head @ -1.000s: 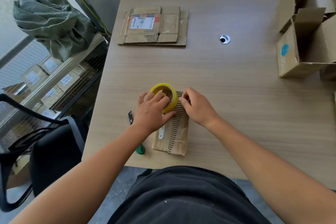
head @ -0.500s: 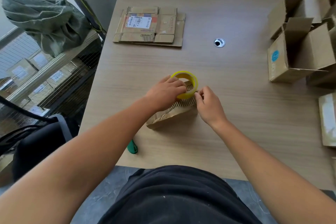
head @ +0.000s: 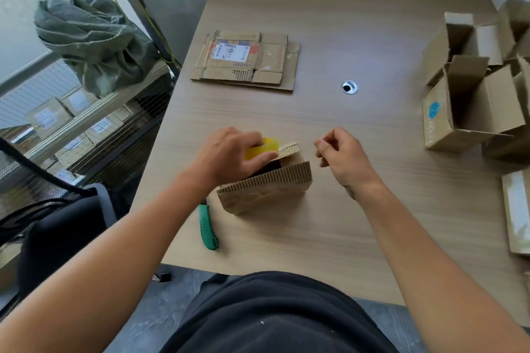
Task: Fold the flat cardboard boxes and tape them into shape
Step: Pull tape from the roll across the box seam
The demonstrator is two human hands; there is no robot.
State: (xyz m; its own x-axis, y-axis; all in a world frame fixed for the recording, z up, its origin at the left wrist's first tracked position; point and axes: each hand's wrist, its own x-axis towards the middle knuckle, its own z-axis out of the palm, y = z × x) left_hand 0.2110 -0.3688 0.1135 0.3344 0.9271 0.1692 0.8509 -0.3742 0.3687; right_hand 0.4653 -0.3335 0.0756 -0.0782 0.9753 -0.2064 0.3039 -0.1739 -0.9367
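1. Head view: the left hand (head: 229,155) has its fingers curled round the yellow tape roll (head: 263,147), held at the top of the small cardboard box (head: 266,190) near the table's (head: 372,198) front edge.
2. The right hand (head: 342,155) hovers just right of the box, fingers curled and thumb against forefinger. Whether it pinches anything cannot be told.
3. A green utility knife (head: 209,229) lies left of the box. The flat cardboard stack (head: 247,61) lies farther back.

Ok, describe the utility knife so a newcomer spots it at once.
Find the wooden table and follow its near-left edge. There, just left of the half-folded corrugated box, lies the utility knife, flat on the tabletop. It is the only green thing on the table, slim among brown cardboard.
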